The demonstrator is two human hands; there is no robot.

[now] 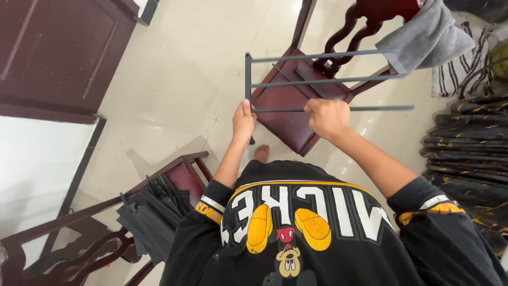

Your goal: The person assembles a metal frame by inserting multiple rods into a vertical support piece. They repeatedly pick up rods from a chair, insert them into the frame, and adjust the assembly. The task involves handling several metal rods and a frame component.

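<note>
I hold a dark grey metal rack frame [323, 80] of thin parallel bars out in front of me, above a dark red wooden chair [288, 114]. My left hand [243, 121] grips the frame's left corner post. My right hand [327, 117] is closed around the nearest horizontal bar, right of the left hand. The frame's far end reaches a grey cloth [423, 38] draped over the chair back.
A second dark wooden chair [100, 233] at lower left carries a pile of black flat parts [153, 212]. Stacked black boards with gold marks [465, 143] lie at the right. A dark cabinet [58, 53] stands at upper left. My bare foot [261, 153] rests on the pale tiled floor.
</note>
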